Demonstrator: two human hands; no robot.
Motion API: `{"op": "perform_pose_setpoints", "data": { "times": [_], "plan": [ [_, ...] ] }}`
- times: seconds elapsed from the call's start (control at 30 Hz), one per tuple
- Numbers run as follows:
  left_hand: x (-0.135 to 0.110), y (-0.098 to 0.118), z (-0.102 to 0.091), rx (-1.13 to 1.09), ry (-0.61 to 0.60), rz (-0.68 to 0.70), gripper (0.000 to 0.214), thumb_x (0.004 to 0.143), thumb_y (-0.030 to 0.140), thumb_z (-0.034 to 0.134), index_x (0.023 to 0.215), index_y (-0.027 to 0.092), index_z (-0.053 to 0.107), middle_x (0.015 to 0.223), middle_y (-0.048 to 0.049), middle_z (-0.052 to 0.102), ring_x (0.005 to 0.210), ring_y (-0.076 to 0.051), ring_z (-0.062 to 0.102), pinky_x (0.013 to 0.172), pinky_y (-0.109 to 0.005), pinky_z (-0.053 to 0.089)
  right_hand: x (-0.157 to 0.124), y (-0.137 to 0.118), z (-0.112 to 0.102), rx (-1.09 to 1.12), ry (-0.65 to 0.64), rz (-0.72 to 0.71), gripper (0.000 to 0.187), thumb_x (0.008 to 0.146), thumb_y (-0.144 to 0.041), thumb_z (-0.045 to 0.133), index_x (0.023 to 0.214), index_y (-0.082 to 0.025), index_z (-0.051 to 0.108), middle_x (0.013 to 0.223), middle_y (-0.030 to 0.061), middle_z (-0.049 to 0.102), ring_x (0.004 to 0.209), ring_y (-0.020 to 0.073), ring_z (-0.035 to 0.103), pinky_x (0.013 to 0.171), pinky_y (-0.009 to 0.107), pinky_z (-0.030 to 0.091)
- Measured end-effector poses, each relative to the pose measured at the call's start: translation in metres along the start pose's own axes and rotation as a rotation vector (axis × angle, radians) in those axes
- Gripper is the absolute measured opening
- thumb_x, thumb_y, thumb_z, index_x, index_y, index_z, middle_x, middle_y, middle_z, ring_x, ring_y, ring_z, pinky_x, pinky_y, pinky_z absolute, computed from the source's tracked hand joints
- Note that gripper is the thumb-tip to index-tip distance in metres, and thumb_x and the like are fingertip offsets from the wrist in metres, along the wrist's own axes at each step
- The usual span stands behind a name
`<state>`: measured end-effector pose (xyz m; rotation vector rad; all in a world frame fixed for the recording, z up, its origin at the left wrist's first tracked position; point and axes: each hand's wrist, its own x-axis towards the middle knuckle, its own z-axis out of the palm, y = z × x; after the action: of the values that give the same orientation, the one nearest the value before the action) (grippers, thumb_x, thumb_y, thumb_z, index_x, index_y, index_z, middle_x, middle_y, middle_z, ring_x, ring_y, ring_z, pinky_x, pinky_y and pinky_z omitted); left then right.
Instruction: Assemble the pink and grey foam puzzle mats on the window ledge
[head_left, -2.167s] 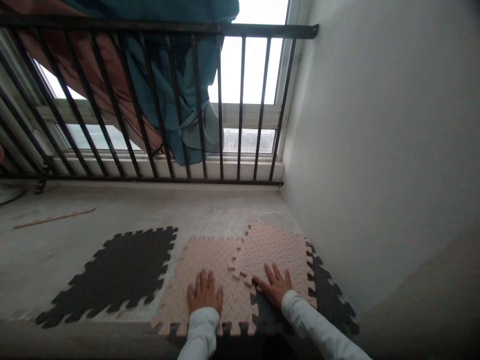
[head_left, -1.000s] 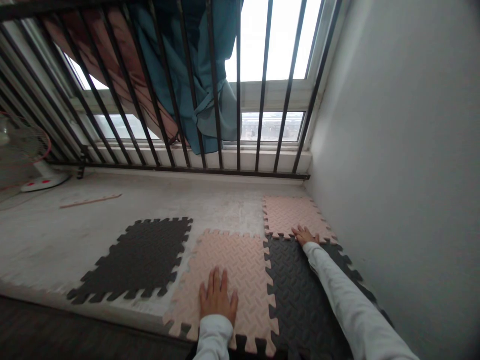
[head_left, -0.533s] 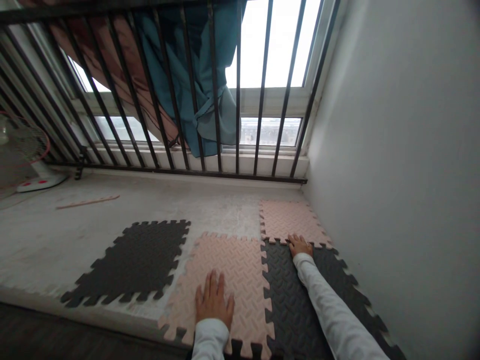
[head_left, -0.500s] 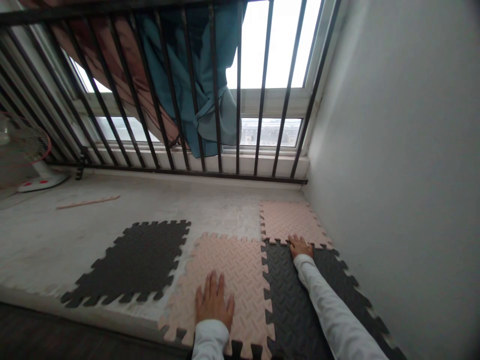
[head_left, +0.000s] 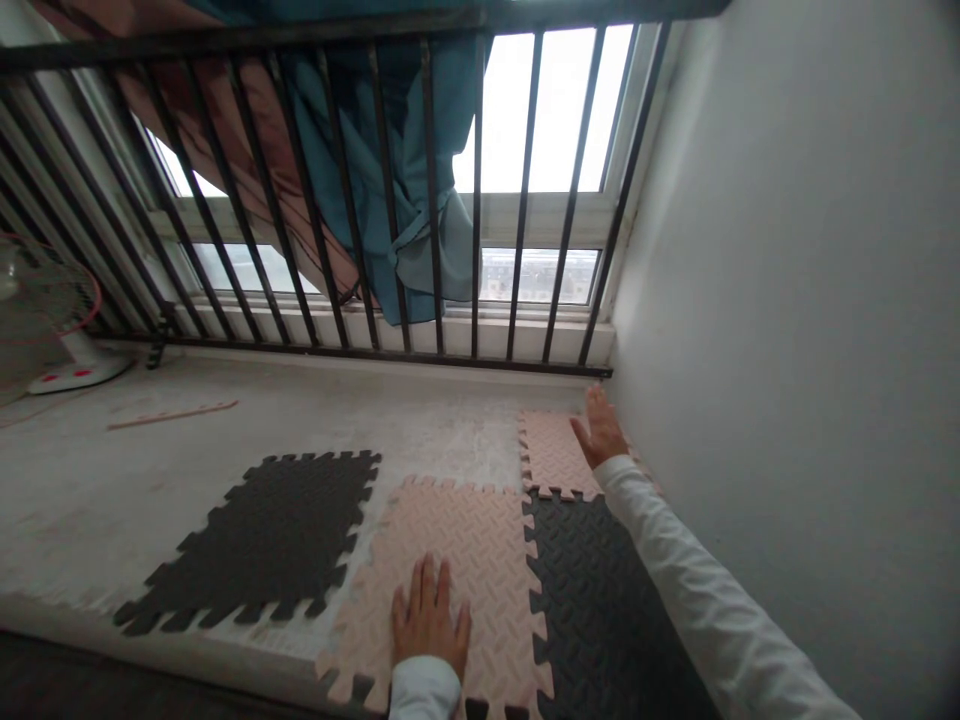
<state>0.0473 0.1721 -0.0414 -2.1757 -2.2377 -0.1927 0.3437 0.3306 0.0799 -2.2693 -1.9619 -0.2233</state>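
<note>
Since half a second ago, the right hand [head_left: 598,432] has slid from the near edge of the far pink foam tile [head_left: 553,455] to its far right part, close to the white wall [head_left: 787,300] and the base of the black railing [head_left: 375,200]. It lies there with fingers stretched flat and together, palm down on the tile, holding nothing. The white sleeve [head_left: 697,590] runs back from it over the dark foam tile [head_left: 600,610] at the near right.

The left hand [head_left: 430,620] has stayed where it was: spread wide, palm down, on the near edge of the large pink foam tile [head_left: 450,540], gripping nothing.

That large pink tile sits just left of the dark tile, their toothed edges meshed along one seam. The far pink tile sits behind the dark one, its near edge locked to the dark tile's far edge, and its near left corner meets the large pink tile's far right corner. A loose black foam tile [head_left: 262,545] lies apart on the concrete floor [head_left: 225,430], to the left, with a strip of bare floor between it and the joined ones.

Farther left, a thin wooden strip [head_left: 172,413] lies on the floor, and a fan [head_left: 52,320] stands by the railing. A teal cloth [head_left: 397,180] and a reddish cloth [head_left: 247,130] hang behind the bars, in front of the window [head_left: 547,110].
</note>
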Motion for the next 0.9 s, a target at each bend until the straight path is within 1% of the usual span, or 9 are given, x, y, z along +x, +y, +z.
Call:
{"op": "perform_pose_setpoints", "data": {
  "times": [0.07,0.2,0.3,0.4,0.57,0.67,0.73,0.8,0.9],
  "plan": [
    [0.000,0.000,0.002,-0.001,0.010,-0.004,0.052,0.074,0.030,0.036,0.126,0.022,0.037,0.138,-0.0042,0.029,0.126,-0.021,0.024,0.103,-0.047,0.013,-0.011,-0.018,0.013,0.045,0.069,0.039,0.066,0.082,-0.044,0.003,0.134,-0.005,-0.007,0.143,0.0125,-0.001,0.130,0.0221,-0.005,0.103,0.047,0.004],
    [0.000,0.000,0.004,0.011,0.005,-0.013,0.053,0.074,0.030,0.037,0.127,0.023,0.035,0.138,-0.0038,0.028,0.126,-0.021,0.024,0.103,-0.047,0.013,-0.058,-0.064,0.075,0.096,-0.212,-0.009,0.072,0.078,-0.054,0.018,0.131,-0.007,0.026,0.139,0.0133,0.025,0.128,0.0237,0.017,0.103,0.041,0.015],
    [0.001,0.000,0.002,0.020,-0.007,-0.005,0.053,0.075,0.032,0.036,0.127,0.022,0.035,0.138,-0.0037,0.028,0.127,-0.021,0.023,0.102,-0.047,0.014,-0.079,-0.079,0.102,0.099,-0.348,-0.079,0.080,0.074,-0.057,0.027,0.132,-0.001,0.020,0.141,0.0169,0.013,0.129,0.0252,0.009,0.105,0.038,0.011],
    [0.001,-0.001,-0.002,0.032,-0.026,0.001,0.053,0.076,0.032,0.034,0.128,0.022,0.034,0.138,-0.0034,0.027,0.127,-0.020,0.023,0.102,-0.046,0.015,-0.085,-0.074,0.101,0.114,-0.399,-0.150,0.084,0.073,-0.060,0.028,0.133,-0.003,0.015,0.142,0.0148,0.009,0.130,0.0243,0.005,0.105,0.037,0.008],
    [0.001,-0.001,-0.007,0.041,-0.076,0.009,0.053,0.077,0.033,0.030,0.129,0.022,0.032,0.139,-0.0044,0.026,0.128,-0.020,0.021,0.102,-0.046,0.016,-0.087,-0.044,0.078,0.121,-0.447,-0.177,0.076,0.074,-0.059,0.030,0.132,-0.012,0.024,0.140,0.0090,0.022,0.129,0.0203,0.014,0.104,0.034,0.017],
    [0.001,-0.001,-0.007,0.048,-0.078,0.015,0.052,0.077,0.033,0.030,0.129,0.022,0.033,0.139,-0.0045,0.026,0.127,-0.021,0.022,0.102,-0.046,0.016,-0.077,-0.004,0.049,0.096,-0.217,0.005,0.075,0.080,-0.051,0.017,0.133,0.000,0.006,0.142,0.0182,0.004,0.130,0.0245,-0.001,0.104,0.042,0.009],
    [0.000,-0.001,-0.007,0.057,-0.075,0.015,0.052,0.077,0.033,0.030,0.129,0.023,0.032,0.139,-0.0038,0.025,0.127,-0.021,0.022,0.102,-0.046,0.016,-0.066,0.032,0.022,0.107,0.172,0.143,0.075,0.081,-0.049,0.015,0.132,0.003,-0.002,0.142,0.0198,-0.004,0.129,0.0249,-0.008,0.104,0.044,0.008],
    [0.000,-0.001,-0.006,0.061,-0.073,0.012,0.053,0.077,0.033,0.031,0.129,0.023,0.032,0.139,-0.0034,0.025,0.127,-0.020,0.022,0.102,-0.045,0.016,-0.053,0.069,0.000,0.121,0.495,0.114,0.077,0.080,-0.050,0.016,0.132,-0.001,-0.014,0.142,0.0171,-0.011,0.129,0.0252,-0.010,0.103,0.047,0.011],
    [0.001,-0.002,-0.003,0.066,-0.070,0.011,0.053,0.077,0.034,0.030,0.129,0.022,0.031,0.139,-0.0036,0.025,0.127,-0.020,0.022,0.102,-0.045,0.016,-0.040,0.104,-0.004,0.083,0.638,0.109,0.076,0.081,-0.049,0.018,0.131,-0.003,-0.016,0.142,0.0168,-0.012,0.129,0.0283,-0.008,0.100,0.053,0.011]
  ]
}}
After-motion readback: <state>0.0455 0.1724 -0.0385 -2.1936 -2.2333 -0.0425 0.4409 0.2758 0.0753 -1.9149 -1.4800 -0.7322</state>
